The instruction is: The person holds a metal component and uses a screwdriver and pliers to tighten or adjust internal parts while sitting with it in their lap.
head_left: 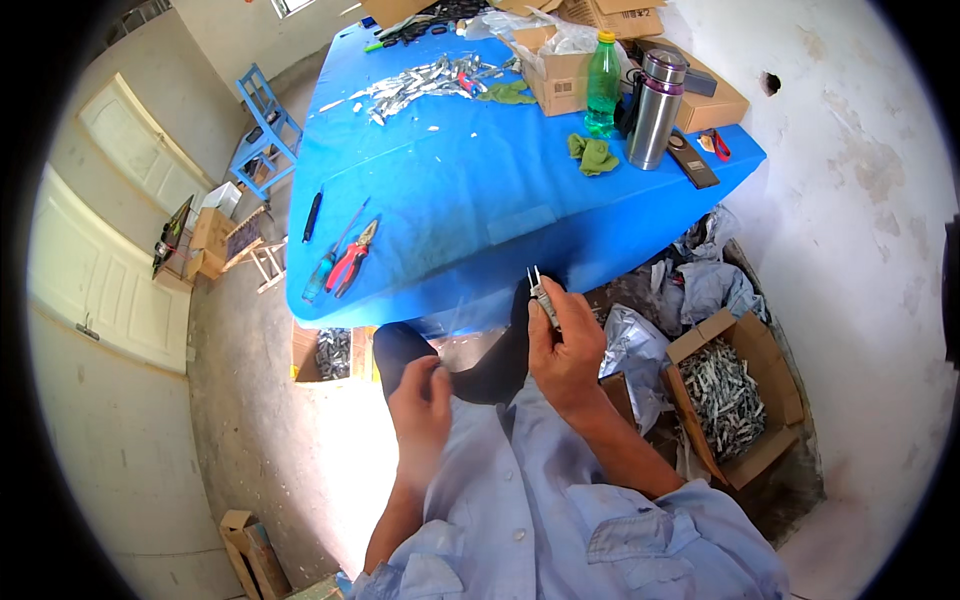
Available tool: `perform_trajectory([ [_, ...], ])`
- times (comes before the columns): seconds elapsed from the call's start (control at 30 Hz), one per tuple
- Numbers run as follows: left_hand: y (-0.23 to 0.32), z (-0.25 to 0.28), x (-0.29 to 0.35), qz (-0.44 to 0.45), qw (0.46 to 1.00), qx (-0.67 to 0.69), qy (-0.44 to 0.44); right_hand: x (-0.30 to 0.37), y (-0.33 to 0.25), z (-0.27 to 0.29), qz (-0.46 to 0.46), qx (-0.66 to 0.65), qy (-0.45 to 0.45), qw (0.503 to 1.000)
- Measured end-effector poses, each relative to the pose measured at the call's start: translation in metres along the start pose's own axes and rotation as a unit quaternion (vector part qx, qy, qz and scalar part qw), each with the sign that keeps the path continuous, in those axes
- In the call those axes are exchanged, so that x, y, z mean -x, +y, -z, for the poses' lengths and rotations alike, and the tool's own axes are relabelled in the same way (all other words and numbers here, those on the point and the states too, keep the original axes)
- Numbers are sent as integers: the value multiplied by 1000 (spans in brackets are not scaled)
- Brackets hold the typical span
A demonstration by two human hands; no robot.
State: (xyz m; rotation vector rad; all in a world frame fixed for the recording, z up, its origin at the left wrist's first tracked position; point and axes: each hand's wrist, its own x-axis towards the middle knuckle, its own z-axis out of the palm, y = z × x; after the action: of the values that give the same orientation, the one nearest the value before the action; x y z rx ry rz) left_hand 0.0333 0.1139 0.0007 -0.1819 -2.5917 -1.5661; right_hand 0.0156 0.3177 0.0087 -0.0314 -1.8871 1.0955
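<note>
In my right hand (570,345), closed between thumb and fingers, is a small grey part with two metal prongs (541,300). Its prongs point up, just off the near edge of the blue-covered table (430,220). Over my lap is my left hand (421,405), its fingers curled together and slightly blurred; whether anything small is between them is hidden. On the table's near left lie red-handled pliers (354,262), a screwdriver with a teal handle (320,275) and a black pen-like tool (312,217).
Farther back on the table is a pile of silvery parts (425,85). A steel flask (655,110), a green bottle (602,85) and a phone (692,162) stand or lie at right. An open carton of grey parts (722,400) sits on the floor; a blue chair (266,130) is at left.
</note>
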Motion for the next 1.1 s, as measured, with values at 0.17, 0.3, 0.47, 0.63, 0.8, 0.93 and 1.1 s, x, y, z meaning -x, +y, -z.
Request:
perform_trajectory([
  [0.17, 13, 5, 2, -6, 999, 31, -10, 4, -2, 1, -81, -56, -42, 994],
  [0.3, 24, 11, 6, -19, 999, 35, -35, 9, -1, -2, -120, -113, -46, 985],
  [0.47, 24, 16, 10, -7, 998, 52, -29, 11, 1, 2, -339, -298, -102, 886],
  [0.63, 11, 14, 10, -1, 998, 61, -26, 14, 6, -1, -379, -352, -115, 848],
  [0.8, 5, 13, 9, 15, 996, 91, -20, 19, 5, -4, -308, -306, -133, 891],
  [0.93, 1, 17, 11, 38, 994, 96, -22, 19, 0, -7, -279, -279, -147, 907],
  [1.1, -10, 18, 11, 38, 997, 70, -16, 3, 18, -14, -233, -186, -158, 941],
])
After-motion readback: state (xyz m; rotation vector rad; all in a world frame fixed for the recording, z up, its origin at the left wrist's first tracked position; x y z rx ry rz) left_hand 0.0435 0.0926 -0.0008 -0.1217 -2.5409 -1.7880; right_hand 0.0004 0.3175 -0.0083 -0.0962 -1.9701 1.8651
